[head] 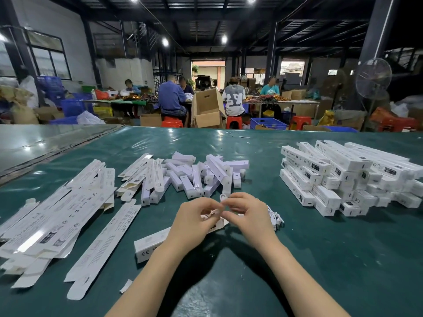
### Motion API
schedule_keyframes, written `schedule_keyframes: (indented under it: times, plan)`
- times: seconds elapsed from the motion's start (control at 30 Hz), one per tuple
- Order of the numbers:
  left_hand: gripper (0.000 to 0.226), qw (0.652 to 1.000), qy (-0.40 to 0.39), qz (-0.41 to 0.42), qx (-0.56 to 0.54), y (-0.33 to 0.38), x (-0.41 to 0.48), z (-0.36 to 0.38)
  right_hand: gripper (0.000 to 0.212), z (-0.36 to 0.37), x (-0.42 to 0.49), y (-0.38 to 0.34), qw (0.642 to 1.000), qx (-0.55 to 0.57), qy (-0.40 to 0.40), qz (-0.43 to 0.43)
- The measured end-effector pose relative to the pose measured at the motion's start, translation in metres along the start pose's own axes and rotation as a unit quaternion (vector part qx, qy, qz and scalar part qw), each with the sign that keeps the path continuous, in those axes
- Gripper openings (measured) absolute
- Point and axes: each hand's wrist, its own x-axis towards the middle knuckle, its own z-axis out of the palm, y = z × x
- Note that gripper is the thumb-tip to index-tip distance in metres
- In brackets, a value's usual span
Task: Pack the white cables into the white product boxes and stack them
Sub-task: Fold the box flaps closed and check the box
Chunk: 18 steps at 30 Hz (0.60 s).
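Head view, centre frame: the left hand [194, 219] and right hand [246, 212] both had fingers pinched on the white cable [275, 219] at the open mouth of a box [150, 244] lying on the desk [320, 259]. Keeping the coil tight should let it slide in cleanly.

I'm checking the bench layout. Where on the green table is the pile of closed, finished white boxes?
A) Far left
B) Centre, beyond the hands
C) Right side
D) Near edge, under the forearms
C: the closed boxes are piled at the right, while flat cartons lie at left.
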Motion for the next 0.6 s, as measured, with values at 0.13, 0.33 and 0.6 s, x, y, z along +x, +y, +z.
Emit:
schedule_keyframes:
  times: [0.13,0.33,0.6]
  plan:
    - [0.018,1.0,-0.022,0.006,0.003,0.0008,-0.0022,0.0016,0.017,-0.0007,-0.0013,0.0034,1.0,-0.011,-0.019,-0.008]
    - [0.024,0.996,-0.015,-0.029,-0.085,0.0031,-0.0009,-0.0008,0.02,-0.0009,-0.0032,0.007,0.999,-0.029,-0.029,-0.032]
    - [0.02,0.993,0.019,-0.036,-0.112,0.0084,-0.0004,0.0039,0.016,0.0008,-0.0066,0.002,0.991,0.119,0.011,0.061]
